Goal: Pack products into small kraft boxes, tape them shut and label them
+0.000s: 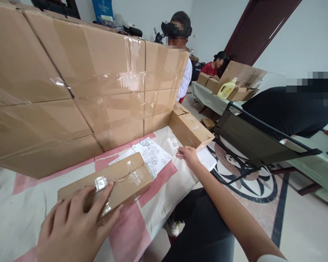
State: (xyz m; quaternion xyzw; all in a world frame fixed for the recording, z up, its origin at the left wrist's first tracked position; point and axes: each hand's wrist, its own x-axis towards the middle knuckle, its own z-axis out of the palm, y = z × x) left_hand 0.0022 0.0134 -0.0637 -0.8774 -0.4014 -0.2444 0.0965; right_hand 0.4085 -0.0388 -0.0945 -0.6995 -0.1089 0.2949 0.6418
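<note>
My left hand [76, 222] is on a long cardboard box [131, 174], its spread fingers over the top and its thumb along the near side. Strips of clear tape cross the box's top. Farther right, my right hand [188, 155] has its fingers pinched together close to the tabletop. A small, thin, pale thing seems to be between the fingertips, too small to make out. Just beyond them lies a whitish, partly clear item [172, 142]. A white sheet [155, 156] with many small outlined shapes lies between my hands, partly hidden by the box.
Stacked taped cartons [104, 69] form a wall along the table's far side. Another cardboard box [192, 127] stands near the right edge. The tablecloth [131, 229] is pink and white. A folding chair [257, 142] stands at right, and several people sit nearby.
</note>
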